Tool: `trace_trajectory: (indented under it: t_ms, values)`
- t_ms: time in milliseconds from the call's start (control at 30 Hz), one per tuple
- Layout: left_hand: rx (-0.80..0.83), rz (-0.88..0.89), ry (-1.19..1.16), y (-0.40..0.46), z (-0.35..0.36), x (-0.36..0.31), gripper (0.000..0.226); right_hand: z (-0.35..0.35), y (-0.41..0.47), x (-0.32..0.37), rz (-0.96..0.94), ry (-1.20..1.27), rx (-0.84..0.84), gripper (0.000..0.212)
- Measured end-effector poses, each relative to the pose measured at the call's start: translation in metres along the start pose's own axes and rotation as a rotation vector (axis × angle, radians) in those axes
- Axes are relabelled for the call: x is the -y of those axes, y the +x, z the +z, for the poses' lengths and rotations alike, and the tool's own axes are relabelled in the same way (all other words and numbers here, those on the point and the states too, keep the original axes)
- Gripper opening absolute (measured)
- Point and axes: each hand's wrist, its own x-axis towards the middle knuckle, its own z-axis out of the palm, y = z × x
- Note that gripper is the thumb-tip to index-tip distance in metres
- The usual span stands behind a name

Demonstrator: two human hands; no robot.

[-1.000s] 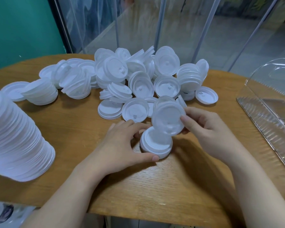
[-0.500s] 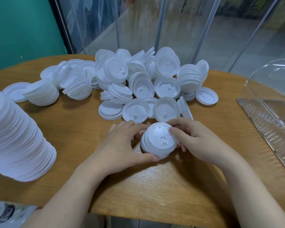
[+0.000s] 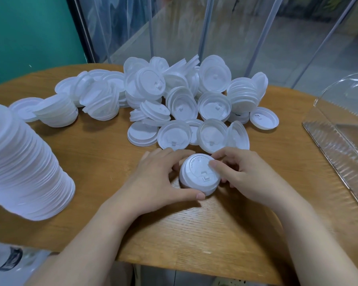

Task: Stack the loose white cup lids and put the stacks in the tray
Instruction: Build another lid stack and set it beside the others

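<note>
- A short stack (image 3: 199, 176) of white lids stands on the table (image 3: 194, 234), near the front edge and just near of the loose pile (image 3: 180, 104).
- The left hand (image 3: 157, 180) cups the stack's left side, fingers curled round its far rim and thumb pressed to its near rim.
- The right hand (image 3: 244, 174) holds the right side, fingers curled round the rim, one fingertip pressing down on the top lid.
- Handling, as a judgement: the lids look like thin moulded plastic, very light, a little springy and slick. They should nest with light pressure, and a short stack is likely to slide or tip if squeezed unevenly.
- Best hold: at the rim from two opposite sides, keeping the stack square; pressing hard on the domed centre could dent it.
- A tall leaning stack (image 3: 23, 162) stands at the near left; being tall and light, it would probably topple at a nudge.
- The clear tray (image 3: 339, 141) sits at the right edge, well apart from the hands. No stack shows in the part of it that is in view.
- Writing: raised letters curve round the top lid's rim, beginning "CAUTION"; the rest is too small to read. No brand shows.
</note>
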Motion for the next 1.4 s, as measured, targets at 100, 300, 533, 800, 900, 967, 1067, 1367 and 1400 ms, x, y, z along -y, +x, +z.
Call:
trace_trajectory:
  t_ms: [100,300,533,800,900,967,1067,1367,1400]
  values:
    - [-0.010,-0.003,-0.009,0.000,0.002,0.000,0.092,-0.001,0.000,0.002,0.001,0.009,-0.011,0.012]
    - [-0.010,-0.015,-0.003,0.001,0.003,0.001,0.093,-0.002,0.001,0.000,-0.136,0.042,-0.309,0.010]
    - [-0.010,-0.013,0.025,0.000,0.001,-0.002,0.090,-0.010,0.015,-0.020,-0.117,-0.211,-0.513,0.032]
    - [-0.056,-0.022,-0.032,-0.006,-0.003,-0.010,0.094,-0.007,0.028,-0.026,-0.010,-0.281,-0.431,0.018]
    - [-0.046,0.015,-0.061,-0.006,-0.001,-0.012,0.096,-0.012,0.027,-0.027,-0.022,-0.224,-0.469,0.010]
    - [-0.016,0.042,-0.055,-0.004,0.002,-0.011,0.088,-0.017,0.024,-0.028,-0.039,-0.102,-0.499,0.018]
    - [0.011,0.057,-0.032,0.000,0.004,-0.008,0.077,-0.024,0.018,-0.025,-0.051,0.017,-0.530,0.012]
    - [-0.059,0.033,-0.062,0.001,0.009,-0.013,0.077,-0.033,0.011,-0.038,0.154,-0.032,-0.399,0.045]
    - [-0.073,0.037,-0.059,0.001,0.010,-0.015,0.076,-0.035,0.011,-0.039,0.178,-0.048,-0.371,0.052]
